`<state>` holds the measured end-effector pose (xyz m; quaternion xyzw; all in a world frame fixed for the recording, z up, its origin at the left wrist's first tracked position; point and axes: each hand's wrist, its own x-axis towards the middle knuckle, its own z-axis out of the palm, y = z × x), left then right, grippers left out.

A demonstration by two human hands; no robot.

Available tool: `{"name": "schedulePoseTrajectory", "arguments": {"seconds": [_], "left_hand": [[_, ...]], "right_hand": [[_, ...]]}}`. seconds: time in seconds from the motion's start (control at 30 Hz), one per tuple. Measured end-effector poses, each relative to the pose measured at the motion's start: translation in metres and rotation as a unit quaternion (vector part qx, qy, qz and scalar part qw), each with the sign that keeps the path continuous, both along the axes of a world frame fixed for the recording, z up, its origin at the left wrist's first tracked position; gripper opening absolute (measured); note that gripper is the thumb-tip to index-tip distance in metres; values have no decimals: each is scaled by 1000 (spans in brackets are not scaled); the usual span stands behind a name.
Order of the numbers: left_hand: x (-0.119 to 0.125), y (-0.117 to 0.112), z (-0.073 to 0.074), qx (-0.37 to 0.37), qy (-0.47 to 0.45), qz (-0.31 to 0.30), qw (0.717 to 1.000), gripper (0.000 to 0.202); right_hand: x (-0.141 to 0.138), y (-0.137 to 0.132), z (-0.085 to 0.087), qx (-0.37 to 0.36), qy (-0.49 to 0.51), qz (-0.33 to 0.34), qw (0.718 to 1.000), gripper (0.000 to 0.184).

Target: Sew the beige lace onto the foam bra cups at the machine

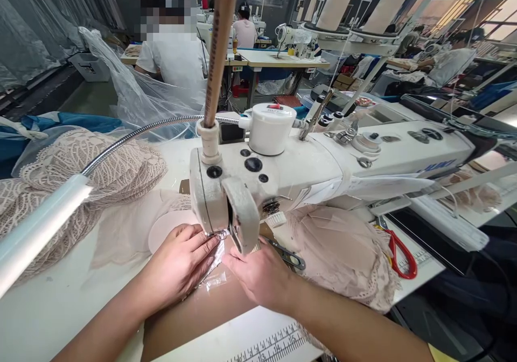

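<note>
Both my hands work close under the head of a white sewing machine [224, 200]. My left hand [183, 259] is bent over a whitish, shiny lace piece [217, 257], its fingers close together at the piece's left edge. To the right of the presser area, my right hand [262, 273] is closed, with the thumb pointing left toward the lace. Dark thread snips [288, 255] stick out behind that hand, their front part hidden by it. A pale round cup [163, 230] lies beyond my left hand. The needle is hidden by the machine head.
Beige lace garments [92, 160] are heaped at left; another beige bundle [343, 249] lies at right beside red-handled scissors [402, 254]. A lit tube lamp [44, 227] reaches in from the left. A printed ruler [270, 346] runs along the front edge. A person [173, 55] sits ahead.
</note>
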<state>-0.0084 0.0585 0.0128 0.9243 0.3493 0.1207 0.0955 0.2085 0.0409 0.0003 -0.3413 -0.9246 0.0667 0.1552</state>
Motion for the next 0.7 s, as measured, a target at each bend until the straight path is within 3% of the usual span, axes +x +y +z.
{"name": "schedulePoseTrajectory", "arguments": {"seconds": [0.37,0.7], "left_hand": [[-3,5,-3,20,-36,-24,999,21],[-1,7,2,4,-3,20,1000,26]], "right_hand": [[-8,5,-3,68,-25,-74,995,41],[-10,11,-7,63,-22,-101,993,30]]}}
